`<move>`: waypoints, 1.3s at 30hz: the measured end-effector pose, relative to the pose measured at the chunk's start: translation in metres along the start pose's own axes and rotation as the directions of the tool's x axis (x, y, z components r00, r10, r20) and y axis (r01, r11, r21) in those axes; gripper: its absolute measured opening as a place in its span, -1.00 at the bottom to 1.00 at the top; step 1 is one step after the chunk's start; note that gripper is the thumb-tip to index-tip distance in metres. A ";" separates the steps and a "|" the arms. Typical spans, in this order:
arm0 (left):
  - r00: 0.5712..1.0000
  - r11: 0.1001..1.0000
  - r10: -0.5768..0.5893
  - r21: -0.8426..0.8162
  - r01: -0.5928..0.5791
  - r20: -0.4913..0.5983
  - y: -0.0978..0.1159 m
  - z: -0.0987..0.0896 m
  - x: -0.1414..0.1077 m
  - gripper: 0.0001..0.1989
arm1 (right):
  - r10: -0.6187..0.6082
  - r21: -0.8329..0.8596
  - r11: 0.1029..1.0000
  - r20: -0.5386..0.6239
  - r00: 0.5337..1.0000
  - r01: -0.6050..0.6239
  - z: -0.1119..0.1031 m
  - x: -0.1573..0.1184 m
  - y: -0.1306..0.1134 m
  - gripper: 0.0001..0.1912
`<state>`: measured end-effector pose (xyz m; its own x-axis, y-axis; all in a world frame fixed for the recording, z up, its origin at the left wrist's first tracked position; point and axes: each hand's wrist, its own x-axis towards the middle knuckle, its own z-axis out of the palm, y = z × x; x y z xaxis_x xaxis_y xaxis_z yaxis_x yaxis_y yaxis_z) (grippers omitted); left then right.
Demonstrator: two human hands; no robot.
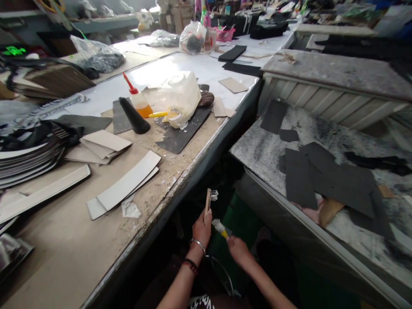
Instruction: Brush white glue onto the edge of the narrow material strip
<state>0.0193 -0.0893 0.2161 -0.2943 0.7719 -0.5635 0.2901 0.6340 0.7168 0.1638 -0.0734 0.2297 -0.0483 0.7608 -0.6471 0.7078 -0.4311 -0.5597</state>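
Left hand (202, 229) gripping upright strip (207, 204), right hand (237, 249) holding brush (220, 228)

no legible text, green glowing display (13, 50) unreadable

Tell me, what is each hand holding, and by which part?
The left hand grips a thin flat strip by its lower end, held upright. The right hand holds a small brush by its handle end, whitish tip toward the strip.
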 end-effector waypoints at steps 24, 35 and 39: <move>1.000 0.999 -0.005 -0.051 0.005 -0.012 0.010 -0.006 -0.005 -0.55 | -0.276 -0.690 0.721 -0.206 0.939 0.061 -0.026 -0.013 -0.016 -0.68; 0.997 0.999 0.044 -0.011 -0.044 0.062 0.010 0.004 -0.015 -0.62 | -0.399 -0.731 0.666 -0.185 0.898 0.146 -0.019 -0.015 -0.007 -0.84; 0.994 0.998 0.063 -0.006 -0.063 0.091 0.009 0.010 -0.020 -0.62 | -0.397 -0.731 0.666 -0.182 0.900 0.146 -0.019 -0.025 0.004 -0.82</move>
<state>0.0369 -0.0983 0.2291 -0.1917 0.8115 -0.5520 0.3028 0.5839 0.7532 0.1809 -0.0845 0.2535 -0.1960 0.9439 -0.2660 0.9799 0.1785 -0.0885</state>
